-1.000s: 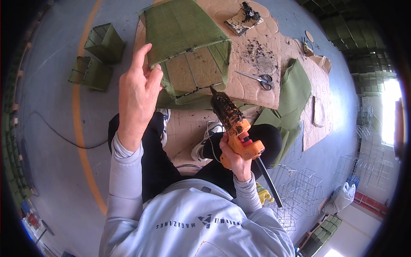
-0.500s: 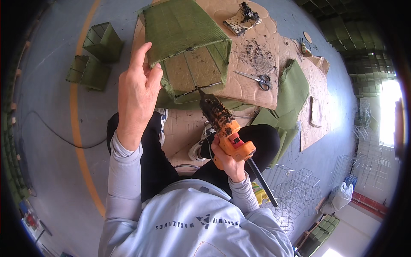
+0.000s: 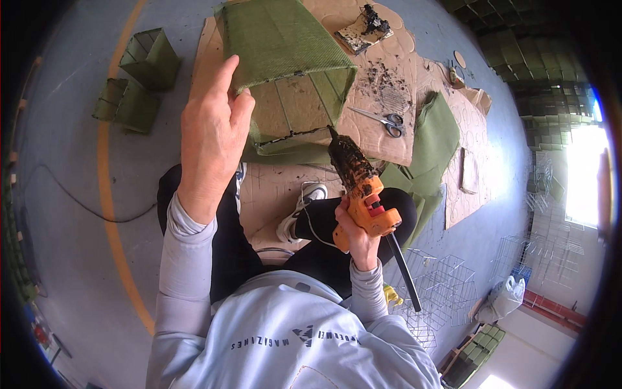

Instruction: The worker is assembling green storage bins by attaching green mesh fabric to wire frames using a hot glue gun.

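A green mesh-fabric box on a wire frame (image 3: pixel 285 45) lies on its side, its open end toward me. My left hand (image 3: pixel 217 123) grips its left corner, index finger along the outside and thumb at the rim. In my right hand (image 3: pixel 357 236) is an orange hot glue gun (image 3: pixel 372 201), its front caked with black residue. A long black glue stick (image 3: pixel 405 275) sticks out of its back. The nozzle tip touches or nearly touches the lower right corner of the opening. A line of black glue (image 3: pixel 291 135) runs along the lower rim wire.
Brown cardboard (image 3: pixel 382 139) lies under the box, with scissors (image 3: pixel 385 121) and a black-smeared pad (image 3: pixel 363 29) on it. Loose green fabric (image 3: pixel 434 136) is to the right. Two green boxes (image 3: pixel 149 58) stand left; wire frames (image 3: pixel 447 285) lie lower right.
The glue gun has moved right along the lower rim, from near its middle to the right corner. More black glue shows on that rim. My left hand stays at the left corner.
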Action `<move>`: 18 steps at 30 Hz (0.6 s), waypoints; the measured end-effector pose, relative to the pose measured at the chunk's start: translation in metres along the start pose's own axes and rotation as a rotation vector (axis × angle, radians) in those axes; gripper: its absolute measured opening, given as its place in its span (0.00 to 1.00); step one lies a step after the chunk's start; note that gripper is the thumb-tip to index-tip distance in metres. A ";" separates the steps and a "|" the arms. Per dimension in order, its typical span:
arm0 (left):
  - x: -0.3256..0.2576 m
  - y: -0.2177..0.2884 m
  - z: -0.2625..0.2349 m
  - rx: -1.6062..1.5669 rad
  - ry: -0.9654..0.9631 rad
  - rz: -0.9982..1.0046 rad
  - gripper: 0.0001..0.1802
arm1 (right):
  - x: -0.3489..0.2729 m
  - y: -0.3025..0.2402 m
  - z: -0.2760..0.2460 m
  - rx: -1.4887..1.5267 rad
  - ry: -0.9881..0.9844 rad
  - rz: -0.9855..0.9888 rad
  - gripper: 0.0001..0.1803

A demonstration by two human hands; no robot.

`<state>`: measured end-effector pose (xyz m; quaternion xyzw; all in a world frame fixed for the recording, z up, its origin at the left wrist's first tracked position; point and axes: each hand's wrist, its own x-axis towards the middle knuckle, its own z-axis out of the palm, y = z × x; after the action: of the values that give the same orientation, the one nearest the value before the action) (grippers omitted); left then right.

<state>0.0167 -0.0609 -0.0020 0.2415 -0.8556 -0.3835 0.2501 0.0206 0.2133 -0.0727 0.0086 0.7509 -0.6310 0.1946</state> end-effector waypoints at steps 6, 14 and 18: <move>0.003 -0.001 0.007 0.055 0.041 0.093 0.21 | -0.003 0.004 0.000 0.051 0.042 0.016 0.13; 0.003 0.003 0.009 0.057 0.044 0.112 0.21 | 0.000 -0.007 0.005 0.013 -0.008 -0.025 0.14; 0.003 0.005 0.008 0.063 0.036 0.102 0.21 | 0.000 -0.007 0.008 0.044 -0.005 -0.050 0.13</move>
<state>0.0085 -0.0550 -0.0019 0.2122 -0.8738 -0.3385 0.2771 0.0213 0.2043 -0.0672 -0.0073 0.7364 -0.6519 0.1805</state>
